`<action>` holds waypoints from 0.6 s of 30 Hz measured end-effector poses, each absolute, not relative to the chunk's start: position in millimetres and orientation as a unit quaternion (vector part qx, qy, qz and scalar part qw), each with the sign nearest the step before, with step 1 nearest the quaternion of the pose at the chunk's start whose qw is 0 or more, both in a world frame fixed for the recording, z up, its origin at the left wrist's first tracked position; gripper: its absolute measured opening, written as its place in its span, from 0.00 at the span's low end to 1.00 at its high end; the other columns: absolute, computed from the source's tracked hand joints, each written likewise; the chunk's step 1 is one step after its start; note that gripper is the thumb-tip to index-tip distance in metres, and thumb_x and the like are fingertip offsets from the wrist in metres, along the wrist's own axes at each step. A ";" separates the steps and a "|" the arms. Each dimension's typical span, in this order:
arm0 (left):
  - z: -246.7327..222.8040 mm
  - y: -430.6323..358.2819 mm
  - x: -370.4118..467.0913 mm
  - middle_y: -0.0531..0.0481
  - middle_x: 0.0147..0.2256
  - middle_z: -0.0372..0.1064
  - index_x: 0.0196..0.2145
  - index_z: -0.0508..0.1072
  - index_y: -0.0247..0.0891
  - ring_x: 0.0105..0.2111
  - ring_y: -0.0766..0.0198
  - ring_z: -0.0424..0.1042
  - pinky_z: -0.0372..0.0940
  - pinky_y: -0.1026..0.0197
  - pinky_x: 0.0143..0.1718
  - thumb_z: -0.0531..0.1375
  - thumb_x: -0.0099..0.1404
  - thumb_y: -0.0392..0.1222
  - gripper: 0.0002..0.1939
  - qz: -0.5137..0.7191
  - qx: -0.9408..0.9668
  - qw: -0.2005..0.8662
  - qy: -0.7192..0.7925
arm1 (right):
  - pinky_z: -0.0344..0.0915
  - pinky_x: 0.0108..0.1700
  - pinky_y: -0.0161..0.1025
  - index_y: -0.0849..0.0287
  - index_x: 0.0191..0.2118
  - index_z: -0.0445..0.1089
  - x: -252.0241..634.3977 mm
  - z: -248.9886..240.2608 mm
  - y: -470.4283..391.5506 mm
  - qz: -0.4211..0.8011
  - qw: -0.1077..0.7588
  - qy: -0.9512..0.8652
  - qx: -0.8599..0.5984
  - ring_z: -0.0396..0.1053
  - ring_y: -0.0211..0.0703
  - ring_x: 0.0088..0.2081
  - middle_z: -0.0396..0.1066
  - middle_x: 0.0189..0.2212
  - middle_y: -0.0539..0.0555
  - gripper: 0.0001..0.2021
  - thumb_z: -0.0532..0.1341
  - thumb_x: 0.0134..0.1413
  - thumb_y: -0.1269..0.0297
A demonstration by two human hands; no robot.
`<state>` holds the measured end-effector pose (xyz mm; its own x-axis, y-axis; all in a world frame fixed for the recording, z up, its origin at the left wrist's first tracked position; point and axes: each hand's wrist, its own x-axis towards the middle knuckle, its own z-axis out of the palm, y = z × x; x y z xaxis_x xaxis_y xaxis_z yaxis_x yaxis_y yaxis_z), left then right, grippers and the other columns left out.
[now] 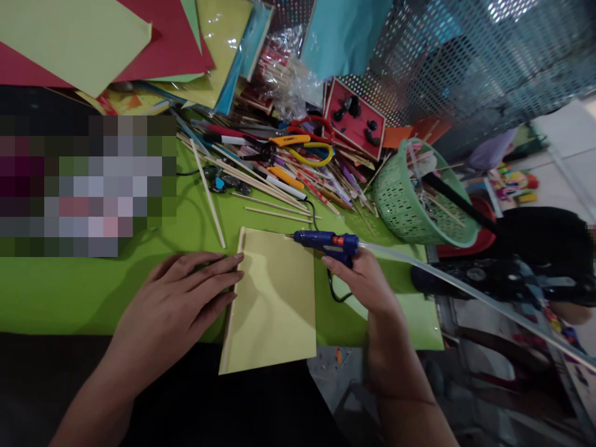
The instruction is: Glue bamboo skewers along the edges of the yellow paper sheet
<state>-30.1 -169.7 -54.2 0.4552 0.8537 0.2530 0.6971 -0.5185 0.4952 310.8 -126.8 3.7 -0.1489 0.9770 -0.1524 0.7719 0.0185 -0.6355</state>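
A pale yellow card (pixel 279 298) lies on the green table at its front edge, its lower end reaching past the edge. Along its left side runs a thin stick (pixel 233 298). My left hand (pixel 195 288) rests flat with fingers stretched out, fingertips on that stick and the card's left edge. In my right hand (pixel 363 276) is a blue glue gun (pixel 326 243), a long clear glue stick (pixel 447 273) coming out of its back. The gun's nozzle points left, over the card's top edge; whether it touches the card I cannot tell.
Several sticks (pixel 208 192), pens and scissors (pixel 307 146) are piled behind the card. A green basket (pixel 400 198) stands at the back right. Coloured paper sheets (pixel 172 37) lie at the back left. The gun's black cord (pixel 333 288) loops near my right hand.
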 end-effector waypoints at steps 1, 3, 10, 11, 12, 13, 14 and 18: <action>-54.3 -169.7 -30.1 0.56 0.61 0.74 0.57 0.75 0.54 0.59 0.50 0.72 0.61 0.43 0.58 0.55 0.76 0.51 0.16 0.240 0.836 0.164 0.465 | 0.67 0.38 0.44 0.55 0.47 0.80 310.1 3.8 -126.8 0.306 0.168 -0.693 -0.631 0.70 0.49 0.34 0.76 0.32 0.53 0.17 0.64 0.64 0.48; -54.1 -169.7 -29.8 0.57 0.60 0.75 0.56 0.76 0.55 0.59 0.50 0.72 0.62 0.43 0.57 0.56 0.76 0.51 0.15 0.240 0.834 0.165 0.469 | 0.66 0.38 0.43 0.56 0.47 0.80 309.5 4.0 -126.9 0.307 0.164 -0.692 -0.632 0.71 0.49 0.35 0.77 0.33 0.53 0.18 0.64 0.64 0.48; -52.7 -168.8 -28.6 0.58 0.61 0.74 0.57 0.74 0.53 0.59 0.51 0.72 0.61 0.45 0.57 0.55 0.77 0.49 0.15 0.249 0.843 0.146 0.455 | 0.66 0.38 0.43 0.58 0.45 0.80 316.7 4.6 -127.2 0.302 0.149 -0.689 -0.642 0.69 0.47 0.33 0.74 0.31 0.53 0.20 0.63 0.64 0.46; -52.7 -168.7 -28.6 0.59 0.61 0.74 0.57 0.74 0.52 0.59 0.51 0.72 0.61 0.45 0.57 0.55 0.77 0.49 0.15 0.251 0.843 0.145 0.453 | 0.66 0.38 0.43 0.58 0.45 0.80 316.8 4.5 -127.1 0.301 0.150 -0.690 -0.642 0.68 0.47 0.33 0.74 0.31 0.53 0.20 0.63 0.64 0.46; -52.7 -168.7 -28.7 0.58 0.61 0.74 0.57 0.74 0.52 0.59 0.51 0.72 0.61 0.45 0.57 0.55 0.77 0.49 0.15 0.253 0.843 0.144 0.453 | 0.65 0.37 0.43 0.58 0.45 0.80 316.4 4.5 -127.1 0.301 0.151 -0.691 -0.640 0.68 0.47 0.33 0.74 0.30 0.53 0.20 0.63 0.64 0.46; -52.7 -168.8 -28.7 0.58 0.61 0.74 0.57 0.74 0.52 0.59 0.51 0.72 0.61 0.44 0.57 0.55 0.77 0.49 0.15 0.254 0.842 0.145 0.453 | 0.65 0.37 0.42 0.58 0.46 0.80 315.5 4.6 -127.0 0.302 0.152 -0.692 -0.638 0.68 0.47 0.33 0.74 0.31 0.53 0.20 0.63 0.64 0.46; -52.7 -168.9 -28.8 0.58 0.61 0.74 0.57 0.74 0.52 0.59 0.51 0.72 0.62 0.44 0.56 0.56 0.77 0.50 0.15 0.255 0.841 0.147 0.455 | 0.65 0.37 0.42 0.58 0.46 0.80 314.3 4.8 -126.9 0.303 0.153 -0.695 -0.634 0.69 0.47 0.33 0.74 0.31 0.53 0.20 0.63 0.64 0.46; -53.3 -169.2 -29.3 0.56 0.61 0.74 0.57 0.75 0.53 0.59 0.50 0.72 0.63 0.42 0.56 0.56 0.76 0.50 0.16 0.247 0.836 0.161 0.462 | 0.66 0.39 0.43 0.57 0.48 0.79 312.5 7.4 -126.9 0.299 0.148 -0.701 -0.630 0.70 0.48 0.35 0.76 0.33 0.53 0.19 0.63 0.64 0.47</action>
<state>-29.3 -169.2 -53.3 0.4511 0.8522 0.2650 0.6933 -0.5216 0.4972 312.5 -126.9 7.4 -0.1614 0.9722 -0.1696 0.7945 0.0261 -0.6067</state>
